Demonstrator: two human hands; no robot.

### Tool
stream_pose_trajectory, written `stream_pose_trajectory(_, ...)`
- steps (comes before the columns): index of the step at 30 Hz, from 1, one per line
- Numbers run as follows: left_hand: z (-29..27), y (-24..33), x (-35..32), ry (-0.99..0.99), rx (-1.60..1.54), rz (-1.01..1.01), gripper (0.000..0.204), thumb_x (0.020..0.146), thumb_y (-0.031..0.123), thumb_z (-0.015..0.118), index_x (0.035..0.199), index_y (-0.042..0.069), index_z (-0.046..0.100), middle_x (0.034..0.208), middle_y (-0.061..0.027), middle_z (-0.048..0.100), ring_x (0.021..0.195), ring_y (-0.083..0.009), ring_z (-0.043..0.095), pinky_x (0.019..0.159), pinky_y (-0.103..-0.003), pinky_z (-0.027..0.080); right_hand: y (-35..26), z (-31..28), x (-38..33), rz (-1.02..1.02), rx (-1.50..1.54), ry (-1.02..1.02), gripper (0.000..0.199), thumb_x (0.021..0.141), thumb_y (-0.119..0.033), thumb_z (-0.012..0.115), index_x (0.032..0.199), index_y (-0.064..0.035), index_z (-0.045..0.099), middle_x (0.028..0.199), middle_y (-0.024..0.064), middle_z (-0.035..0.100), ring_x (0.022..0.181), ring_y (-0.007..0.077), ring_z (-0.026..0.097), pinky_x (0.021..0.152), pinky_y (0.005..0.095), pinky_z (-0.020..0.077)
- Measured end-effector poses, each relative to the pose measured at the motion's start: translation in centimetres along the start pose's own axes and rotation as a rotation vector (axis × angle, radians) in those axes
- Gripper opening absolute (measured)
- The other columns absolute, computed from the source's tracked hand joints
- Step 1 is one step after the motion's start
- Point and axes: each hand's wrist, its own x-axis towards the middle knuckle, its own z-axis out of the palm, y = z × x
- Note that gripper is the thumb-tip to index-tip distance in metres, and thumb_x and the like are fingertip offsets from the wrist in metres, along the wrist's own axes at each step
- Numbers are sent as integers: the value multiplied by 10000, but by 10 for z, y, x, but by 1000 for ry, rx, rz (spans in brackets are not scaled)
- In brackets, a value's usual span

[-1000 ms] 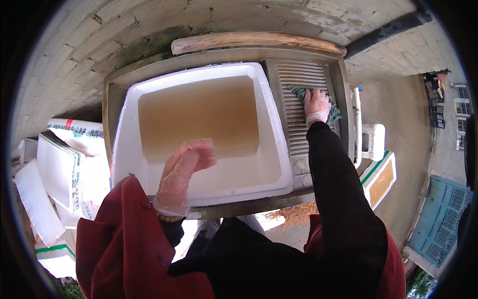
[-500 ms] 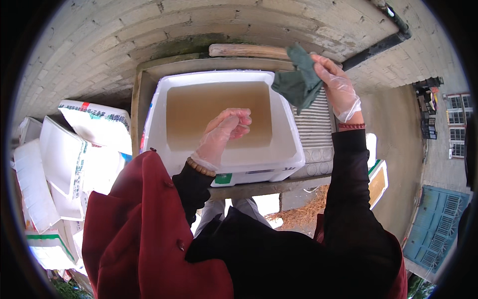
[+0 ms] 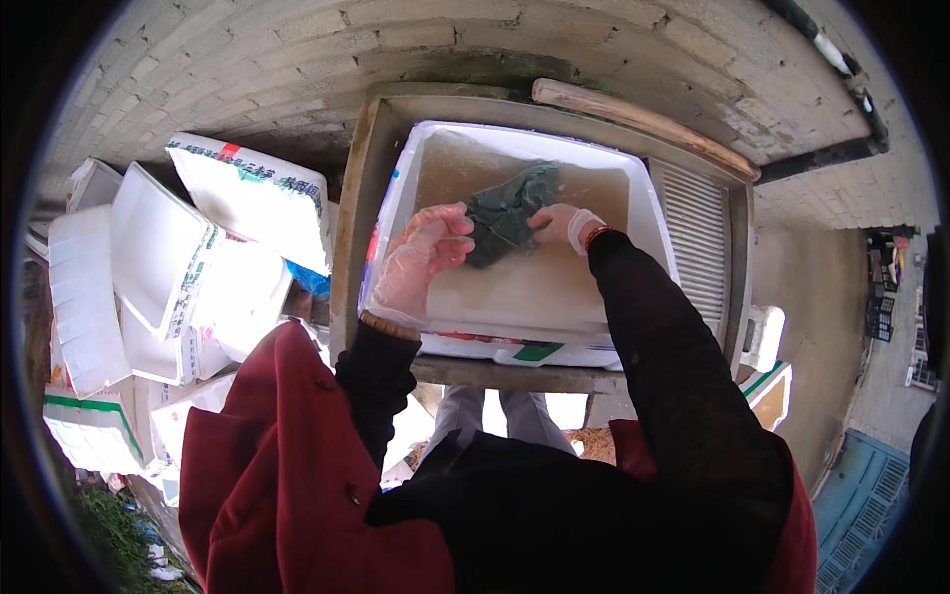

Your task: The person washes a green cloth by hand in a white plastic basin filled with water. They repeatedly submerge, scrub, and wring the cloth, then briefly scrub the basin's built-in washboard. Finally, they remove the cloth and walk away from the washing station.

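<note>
One grey sink (image 3: 485,374) holds white foam box (image 3: 658,223). Murky water (image 3: 594,188) in box bottom; green cloth (image 3: 507,213) lies in it. Left hand (image 3: 421,252) half-open, loosely curled beside cloth, contact unclear. Right hand (image 3: 564,226) grips cloth's right side.

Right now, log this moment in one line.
right hand: at green cloth; left hand: loosely curled beside cloth; cloth: in murky water; water: inside white box
</note>
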Motion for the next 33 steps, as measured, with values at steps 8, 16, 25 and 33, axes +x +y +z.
stream_pose_trajectory(8,-16,7,10,34,13,28,330,902,275,502,1147,57,542,999,-59,601,856,-148,599,800,-280,471,-19,-4,2,249,-999,-119,218,857,-190,487,889,-158,700,972,53,669,948,208,599,718,376,372)
stream_pose_trajectory(16,4,5,27,-22,-10,-4,334,895,274,512,1147,57,543,998,-68,601,860,-160,601,804,-282,466,33,4,5,452,-87,116,521,784,-438,567,1110,-32,594,1122,187,591,1102,335,527,911,395,414)
stream_pose_trajectory(25,-6,18,34,9,-36,41,339,897,285,512,1150,62,541,1001,-65,599,854,-162,601,803,-287,464,31,-26,8,279,-6,193,400,779,-297,594,1061,-14,604,1003,216,614,928,324,602,798,380,483)
stream_pose_trajectory(33,-7,17,31,6,-18,59,339,903,299,507,1143,63,542,1002,-59,596,875,-158,593,805,-291,462,-34,29,33,158,193,443,273,778,-240,565,903,-1,603,880,237,612,924,366,583,785,381,467)
